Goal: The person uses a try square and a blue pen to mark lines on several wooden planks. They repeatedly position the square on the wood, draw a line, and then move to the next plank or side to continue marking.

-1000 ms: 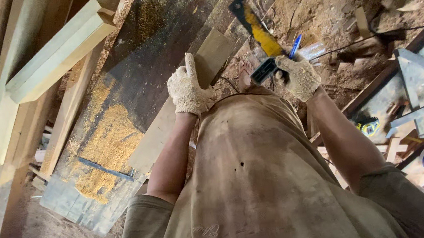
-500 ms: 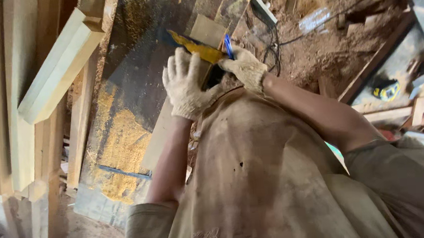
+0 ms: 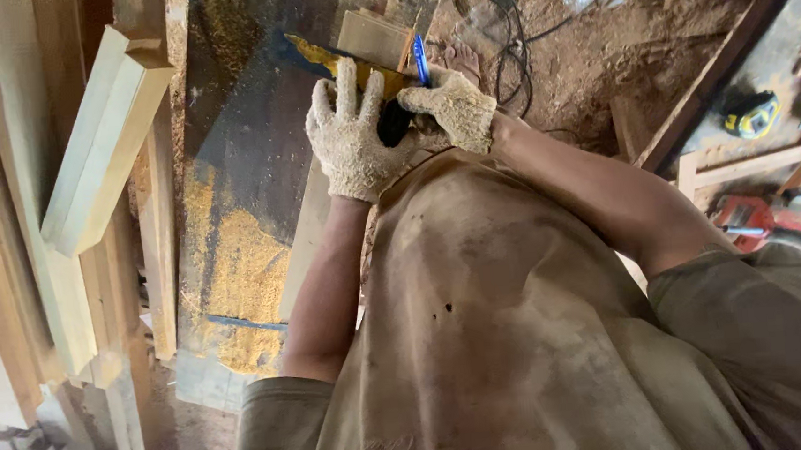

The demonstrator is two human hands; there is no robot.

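Observation:
My left hand (image 3: pixel 347 135), in a knitted work glove, lies flat with its fingers spread on a pale wooden plank (image 3: pixel 371 37) and on the yellow blade of a square (image 3: pixel 328 56) laid across it. My right hand (image 3: pixel 453 108), also gloved, grips a blue pen (image 3: pixel 420 59) whose tip points up along the blade. The square's black handle (image 3: pixel 393 122) shows between the two hands. The plank runs down under my arm and shirt, which hide most of it.
The plank rests on a dark bench top (image 3: pixel 244 142) strewn with yellow sawdust (image 3: pixel 239 264). Long pale beams (image 3: pixel 103 133) lean at the left. Black cables (image 3: pixel 510 48), a yellow tape measure (image 3: pixel 752 114) and a red tool (image 3: pixel 767 223) lie on the dirt floor at the right.
Both hands have moved left along the plank with the square. The yellow blade, raised and tilted a second ago, now lies flat across the plank under my left hand.

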